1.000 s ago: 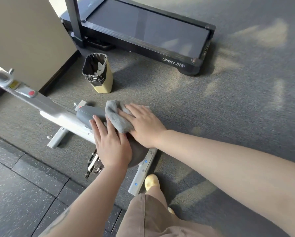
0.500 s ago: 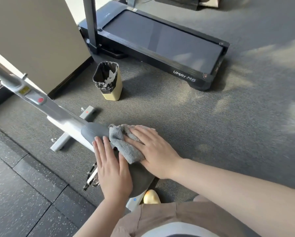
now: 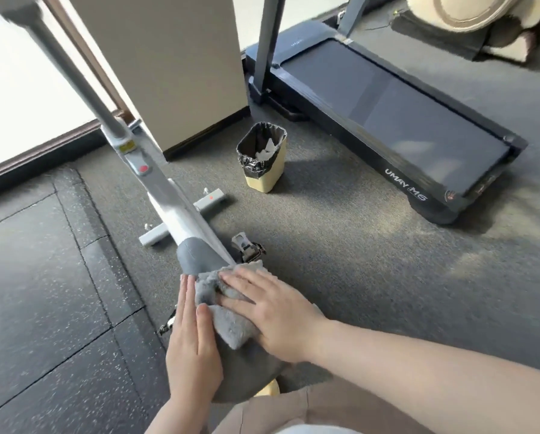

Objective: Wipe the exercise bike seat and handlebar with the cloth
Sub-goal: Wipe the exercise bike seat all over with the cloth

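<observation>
- Exercise bike seat [image 3: 199, 256], dark grey, sits at near centre, its nose pointing far-left up the silver frame [image 3: 156, 180].
- Right hand [image 3: 271, 311] lies flat, fingers spread, pressing the grey cloth [image 3: 228, 321] onto the seat.
- Left hand [image 3: 190, 343] rests open-palmed along the seat's left edge, thumb touching the cloth.
- Handlebar is cut off at far left; hands and cloth hide most of the seat.

1. Cloth [image 3: 231, 324]: grey, fluffy pile, lying on the seat.
2. Seat [image 3: 199, 256]: dark grey, smooth, matt, padded look.
3. Bike frame [image 3: 156, 180] ahead of the seat: silver-white painted metal, slight sheen.
4. Floor mat [image 3: 43, 292] left of the seat: black speckled rubber, matt.
5. Carpet [image 3: 356, 261] right of the seat: grey, rough short pile.
6. Bin [image 3: 264, 158] beyond the seat: glossy crinkled black plastic liner.
</observation>
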Motion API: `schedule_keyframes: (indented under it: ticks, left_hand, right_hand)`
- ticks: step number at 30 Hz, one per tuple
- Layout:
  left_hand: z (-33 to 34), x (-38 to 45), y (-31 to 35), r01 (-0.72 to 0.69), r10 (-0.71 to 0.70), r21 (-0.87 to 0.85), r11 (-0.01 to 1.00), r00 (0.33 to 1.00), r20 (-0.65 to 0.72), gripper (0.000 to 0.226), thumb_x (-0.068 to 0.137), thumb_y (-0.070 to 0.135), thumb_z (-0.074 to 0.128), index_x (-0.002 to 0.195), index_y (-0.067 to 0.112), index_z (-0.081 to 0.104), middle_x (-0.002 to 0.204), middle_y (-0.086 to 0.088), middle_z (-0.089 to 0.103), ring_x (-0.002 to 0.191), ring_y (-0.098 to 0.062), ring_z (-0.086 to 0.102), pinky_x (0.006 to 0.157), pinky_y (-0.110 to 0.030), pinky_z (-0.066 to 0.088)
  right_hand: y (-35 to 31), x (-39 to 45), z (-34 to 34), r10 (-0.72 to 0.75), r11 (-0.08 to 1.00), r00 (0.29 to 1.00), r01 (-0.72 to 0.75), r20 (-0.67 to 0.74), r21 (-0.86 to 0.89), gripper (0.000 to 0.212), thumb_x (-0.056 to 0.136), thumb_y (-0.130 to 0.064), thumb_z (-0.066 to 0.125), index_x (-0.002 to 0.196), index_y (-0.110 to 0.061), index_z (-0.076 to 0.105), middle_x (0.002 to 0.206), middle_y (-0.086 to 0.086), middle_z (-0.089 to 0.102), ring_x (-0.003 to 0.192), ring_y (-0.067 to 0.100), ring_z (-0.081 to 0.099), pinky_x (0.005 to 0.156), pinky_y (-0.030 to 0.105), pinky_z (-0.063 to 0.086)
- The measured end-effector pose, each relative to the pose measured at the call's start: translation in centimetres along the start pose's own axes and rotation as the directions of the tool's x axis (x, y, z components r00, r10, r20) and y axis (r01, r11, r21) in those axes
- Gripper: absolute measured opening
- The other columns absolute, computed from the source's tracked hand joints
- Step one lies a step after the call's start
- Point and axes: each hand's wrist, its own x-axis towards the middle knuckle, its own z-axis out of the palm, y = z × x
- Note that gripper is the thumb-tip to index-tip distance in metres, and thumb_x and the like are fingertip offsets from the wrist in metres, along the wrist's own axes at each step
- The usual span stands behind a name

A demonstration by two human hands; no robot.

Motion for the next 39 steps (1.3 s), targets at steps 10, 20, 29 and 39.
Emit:
schedule_keyframes:
  ticks: [10,20,29,39]
  left_hand:
    - [1.6,-2.5,2.2,0.328,-0.293,0.111,0.938,0.923,-0.250,0.056,0.092,0.043,0.018,0.136,0.024,0.048,0.139,0.003,0.053,0.127,-0.018,0.048,0.106,-0.044,0.037]
    - [5.0,-4.7,5.0,0.512,-0.413,0.000,0.859,0.693,-0.591,0.056,0.091,0.033,0.022,0.130,0.010,0.054,0.137,-0.006,0.054,0.129,-0.025,0.045,0.109,-0.041,0.032]
    - [4.6,-5.4,4.5,0.394,-0.540,-0.371,0.841,0.654,-0.530,0.041,0.101,0.025,0.029,0.133,0.011,0.051,0.141,-0.003,0.049,0.134,-0.017,0.039,0.116,-0.041,0.024]
    - [1.6,-8.4,6.1,0.153,-0.708,-0.971,0.181,0.706,-0.021,0.045,0.100,0.036,0.030,0.112,0.011,0.065,0.114,-0.013,0.067,0.107,-0.022,0.064,0.097,-0.034,0.047]
  right_hand:
    - [3.1,-0.8,-0.6,-0.347,0.938,0.929,0.343,0.132,0.051,0.065,0.082,-0.019,0.052,0.145,-0.021,0.035,0.157,0.004,0.020,0.146,0.023,0.008,0.119,0.045,0.006]
    - [0.3,5.0,-0.5,-0.165,0.982,0.984,0.157,0.068,0.105,0.065,0.089,-0.026,0.043,0.149,-0.030,0.020,0.160,-0.003,0.009,0.146,0.018,0.002,0.119,0.043,0.004]
    - [8.8,1.8,-4.1,-0.718,0.674,0.647,0.738,0.256,0.024,0.063,0.088,-0.013,0.051,0.146,-0.026,0.031,0.156,-0.001,0.023,0.146,0.016,0.010,0.120,0.034,0.008]
    - [-2.8,-1.7,1.6,-0.499,0.851,0.860,0.509,0.104,-0.128,0.062,0.086,-0.031,0.051,0.145,-0.034,0.030,0.159,0.000,0.015,0.145,0.031,0.009,0.115,0.050,0.013]
